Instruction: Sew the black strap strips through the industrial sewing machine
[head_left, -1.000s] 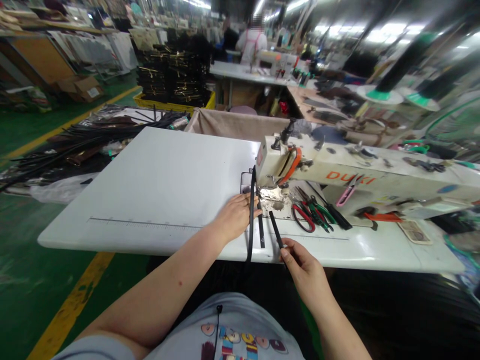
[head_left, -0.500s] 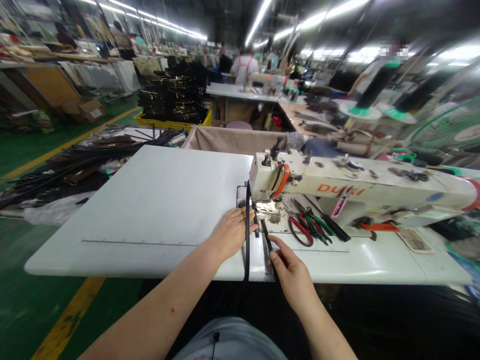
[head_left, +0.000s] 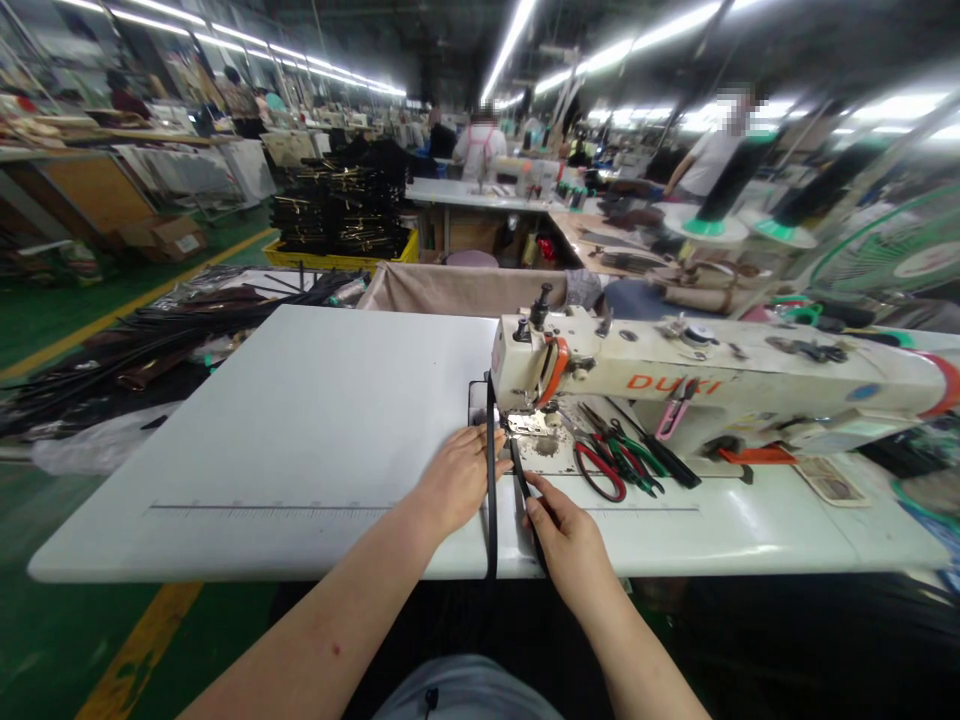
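Note:
My left hand [head_left: 457,482] lies flat on the table, fingers stretched toward the presser foot [head_left: 527,424] of a white sewing machine [head_left: 592,365]. A long black strap [head_left: 492,500] runs down from the machine head across its fingers and over the table's front edge. My right hand [head_left: 559,520] is closed, with thumb and fingers pinching a second black strap [head_left: 520,472]. That strap's far end reaches close to the presser foot, beside my left fingertips; whether it lies under the foot I cannot tell. Its lower part drops past the table edge.
Red-handled scissors [head_left: 600,472], green-handled pliers [head_left: 634,455] and a black-handled tool [head_left: 679,465] lie right of the needle area. A white table [head_left: 300,420] stretches left. Behind it stand a beige cloth-lined bin [head_left: 450,288] and a yellow crate [head_left: 300,258]. A green fan [head_left: 892,250] is at right.
My right hand has brought its strap's end forward and left, up to the presser foot. My left hand stays by the foot. The view has tilted slightly.

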